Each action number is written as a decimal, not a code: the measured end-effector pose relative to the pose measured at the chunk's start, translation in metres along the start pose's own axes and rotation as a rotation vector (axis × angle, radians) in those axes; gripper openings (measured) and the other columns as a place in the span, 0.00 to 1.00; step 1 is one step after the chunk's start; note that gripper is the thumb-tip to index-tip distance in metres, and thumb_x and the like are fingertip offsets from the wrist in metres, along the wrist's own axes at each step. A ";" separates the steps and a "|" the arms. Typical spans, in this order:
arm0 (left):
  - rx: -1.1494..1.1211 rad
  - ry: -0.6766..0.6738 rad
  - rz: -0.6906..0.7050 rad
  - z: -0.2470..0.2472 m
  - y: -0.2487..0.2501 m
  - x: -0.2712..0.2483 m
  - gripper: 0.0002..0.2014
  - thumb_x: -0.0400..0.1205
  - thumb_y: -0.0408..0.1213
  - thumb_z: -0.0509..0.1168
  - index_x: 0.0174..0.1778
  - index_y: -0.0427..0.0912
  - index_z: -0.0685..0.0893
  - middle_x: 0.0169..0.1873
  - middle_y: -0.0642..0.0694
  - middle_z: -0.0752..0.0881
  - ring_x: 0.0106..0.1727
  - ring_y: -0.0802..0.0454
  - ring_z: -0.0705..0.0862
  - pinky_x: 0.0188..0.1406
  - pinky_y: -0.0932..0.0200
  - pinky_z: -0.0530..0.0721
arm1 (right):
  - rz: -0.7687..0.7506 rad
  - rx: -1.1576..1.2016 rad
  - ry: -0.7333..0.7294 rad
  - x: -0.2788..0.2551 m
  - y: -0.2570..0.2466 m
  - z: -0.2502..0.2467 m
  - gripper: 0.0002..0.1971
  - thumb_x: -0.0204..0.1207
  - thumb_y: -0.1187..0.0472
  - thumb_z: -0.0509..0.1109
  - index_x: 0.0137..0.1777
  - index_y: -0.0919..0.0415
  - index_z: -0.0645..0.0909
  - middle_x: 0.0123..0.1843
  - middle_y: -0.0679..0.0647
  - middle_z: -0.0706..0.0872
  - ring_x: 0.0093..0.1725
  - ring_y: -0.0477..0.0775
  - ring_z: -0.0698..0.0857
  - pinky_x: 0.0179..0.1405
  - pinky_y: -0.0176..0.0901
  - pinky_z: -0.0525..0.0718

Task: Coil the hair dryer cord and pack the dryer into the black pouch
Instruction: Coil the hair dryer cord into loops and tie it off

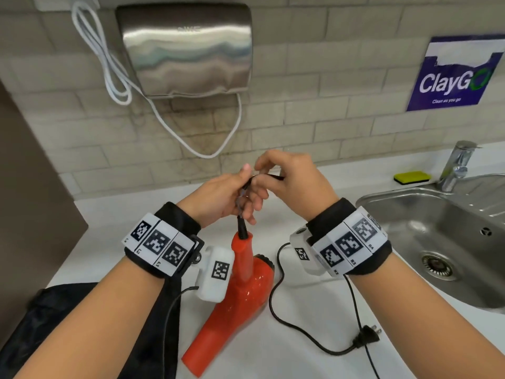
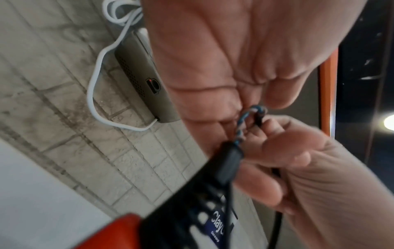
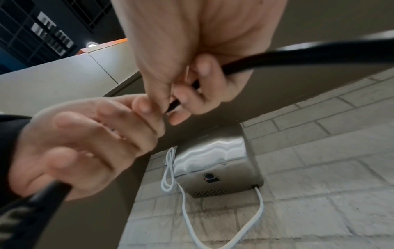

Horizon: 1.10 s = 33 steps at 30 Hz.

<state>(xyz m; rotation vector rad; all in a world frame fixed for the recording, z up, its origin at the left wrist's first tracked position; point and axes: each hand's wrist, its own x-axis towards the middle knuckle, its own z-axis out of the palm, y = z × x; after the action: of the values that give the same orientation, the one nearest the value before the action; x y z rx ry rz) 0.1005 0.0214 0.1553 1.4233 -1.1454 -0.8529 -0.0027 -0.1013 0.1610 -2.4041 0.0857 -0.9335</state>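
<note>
A white worktop [image 1: 314,351] fills the lower frame, under a tiled wall. The red hair dryer [image 1: 237,291] lies at lower middle, the black pouch [image 1: 54,318] at lower left. Above, mid-frame, the left hand [image 1: 218,198] and right hand [image 1: 292,179] both pinch the black cord [image 1: 276,302] near the handle.
</note>
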 end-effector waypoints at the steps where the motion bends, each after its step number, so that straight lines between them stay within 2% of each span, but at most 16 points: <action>1: -0.017 0.018 -0.005 0.002 0.002 0.001 0.24 0.84 0.51 0.46 0.37 0.38 0.79 0.20 0.51 0.80 0.18 0.59 0.73 0.28 0.61 0.84 | 0.040 -0.005 0.041 0.003 0.002 0.000 0.08 0.71 0.56 0.73 0.43 0.61 0.83 0.37 0.47 0.83 0.35 0.44 0.80 0.39 0.43 0.79; 4: -0.067 0.087 -0.020 0.003 0.004 0.001 0.21 0.86 0.44 0.46 0.34 0.38 0.75 0.14 0.53 0.73 0.14 0.60 0.65 0.17 0.66 0.73 | 0.109 -0.037 0.071 0.009 0.005 0.001 0.16 0.68 0.48 0.74 0.35 0.63 0.82 0.31 0.55 0.85 0.34 0.53 0.82 0.35 0.46 0.78; 6: -0.151 0.132 -0.023 -0.003 -0.001 -0.005 0.20 0.87 0.42 0.46 0.33 0.40 0.74 0.13 0.54 0.69 0.13 0.62 0.62 0.16 0.68 0.68 | 0.089 -0.043 0.015 0.008 0.006 0.010 0.18 0.73 0.47 0.69 0.34 0.64 0.83 0.30 0.59 0.85 0.30 0.55 0.80 0.32 0.47 0.78; 8: -0.242 0.187 -0.015 -0.003 -0.006 -0.004 0.19 0.87 0.40 0.47 0.32 0.40 0.73 0.12 0.55 0.67 0.12 0.62 0.61 0.17 0.69 0.68 | 0.103 -0.027 -0.018 -0.002 0.016 0.017 0.18 0.80 0.51 0.60 0.36 0.63 0.82 0.29 0.59 0.85 0.27 0.53 0.78 0.35 0.50 0.80; 11: -0.392 0.280 0.006 -0.006 -0.012 0.000 0.19 0.87 0.39 0.46 0.33 0.39 0.75 0.10 0.54 0.65 0.10 0.62 0.61 0.17 0.69 0.68 | 0.177 -0.054 -0.114 -0.021 0.041 0.034 0.17 0.82 0.54 0.52 0.44 0.60 0.81 0.32 0.55 0.83 0.31 0.54 0.79 0.41 0.53 0.82; 15: -0.505 0.338 0.047 -0.009 -0.017 0.006 0.18 0.85 0.35 0.44 0.41 0.36 0.79 0.13 0.54 0.70 0.11 0.62 0.62 0.15 0.70 0.65 | 0.284 -0.154 -0.362 -0.047 0.062 0.057 0.13 0.83 0.60 0.51 0.58 0.63 0.74 0.41 0.62 0.84 0.41 0.63 0.82 0.44 0.54 0.82; 17: -0.493 0.374 0.078 -0.009 -0.020 0.008 0.18 0.86 0.35 0.45 0.48 0.37 0.81 0.17 0.55 0.75 0.13 0.62 0.64 0.17 0.70 0.68 | 0.335 -0.170 -0.447 -0.057 0.062 0.066 0.13 0.83 0.63 0.51 0.64 0.61 0.70 0.41 0.57 0.79 0.39 0.58 0.79 0.40 0.49 0.78; 19: -0.461 0.400 0.110 -0.007 -0.021 0.010 0.18 0.87 0.35 0.45 0.52 0.38 0.81 0.22 0.56 0.82 0.17 0.62 0.71 0.20 0.69 0.74 | 0.329 -0.229 -0.477 -0.064 0.056 0.071 0.19 0.80 0.69 0.52 0.70 0.59 0.65 0.44 0.56 0.78 0.40 0.56 0.79 0.42 0.49 0.79; 22: -0.390 0.406 0.124 -0.004 -0.019 0.009 0.17 0.87 0.35 0.45 0.55 0.39 0.80 0.34 0.54 0.90 0.29 0.62 0.84 0.27 0.66 0.84 | 0.217 -0.311 -0.492 -0.069 0.042 0.071 0.27 0.78 0.70 0.54 0.77 0.57 0.59 0.63 0.60 0.78 0.52 0.62 0.83 0.51 0.50 0.81; 23: -0.361 0.401 0.127 -0.003 -0.018 0.009 0.16 0.87 0.35 0.45 0.57 0.40 0.79 0.39 0.52 0.90 0.33 0.61 0.87 0.30 0.65 0.86 | 0.162 -0.362 -0.486 -0.069 0.038 0.070 0.29 0.77 0.71 0.55 0.78 0.56 0.57 0.66 0.59 0.77 0.53 0.63 0.83 0.49 0.50 0.81; 24: -0.332 0.393 0.130 -0.002 -0.018 0.009 0.16 0.88 0.35 0.45 0.58 0.40 0.78 0.43 0.50 0.89 0.36 0.61 0.88 0.31 0.63 0.88 | 0.089 -0.431 -0.444 -0.068 0.033 0.067 0.31 0.75 0.72 0.57 0.78 0.57 0.59 0.63 0.58 0.77 0.50 0.64 0.84 0.42 0.50 0.81; 26: -0.265 0.368 0.125 -0.001 -0.016 0.009 0.15 0.88 0.36 0.45 0.61 0.40 0.75 0.49 0.48 0.86 0.41 0.59 0.89 0.35 0.60 0.89 | -0.104 -0.573 -0.281 -0.066 0.028 0.058 0.33 0.62 0.75 0.65 0.70 0.59 0.72 0.49 0.56 0.83 0.36 0.59 0.85 0.23 0.43 0.77; 28: -0.185 0.336 0.095 -0.001 -0.016 0.008 0.15 0.88 0.37 0.45 0.63 0.40 0.74 0.52 0.48 0.85 0.46 0.55 0.88 0.40 0.59 0.89 | -0.267 -0.616 -0.107 -0.064 0.028 0.051 0.31 0.52 0.75 0.70 0.59 0.57 0.81 0.39 0.52 0.84 0.28 0.53 0.83 0.14 0.38 0.74; 30: -0.114 0.282 0.050 0.000 -0.016 0.008 0.18 0.88 0.41 0.45 0.65 0.40 0.75 0.54 0.48 0.85 0.51 0.50 0.86 0.46 0.58 0.87 | -0.367 -0.501 -0.046 -0.057 0.022 0.043 0.25 0.56 0.76 0.73 0.54 0.57 0.83 0.41 0.52 0.86 0.33 0.54 0.85 0.16 0.40 0.80; 31: -0.071 0.242 0.030 0.002 -0.014 0.007 0.20 0.87 0.45 0.44 0.64 0.41 0.76 0.55 0.48 0.85 0.53 0.49 0.85 0.49 0.58 0.85 | -0.371 -0.411 -0.034 -0.050 0.015 0.039 0.21 0.61 0.74 0.73 0.53 0.58 0.83 0.45 0.52 0.87 0.38 0.55 0.87 0.21 0.43 0.84; 33: 0.044 0.151 0.011 0.007 -0.009 0.006 0.26 0.83 0.58 0.41 0.58 0.48 0.80 0.53 0.47 0.86 0.55 0.52 0.84 0.56 0.57 0.82 | -0.278 -0.213 0.030 -0.037 0.002 0.031 0.10 0.69 0.68 0.70 0.50 0.61 0.82 0.48 0.53 0.86 0.43 0.53 0.86 0.32 0.49 0.86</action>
<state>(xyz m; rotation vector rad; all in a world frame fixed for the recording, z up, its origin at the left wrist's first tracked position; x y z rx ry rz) 0.0974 0.0129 0.1455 1.4900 -1.0614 -0.7039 -0.0109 -0.0793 0.1183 -2.6452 -0.1489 -1.1352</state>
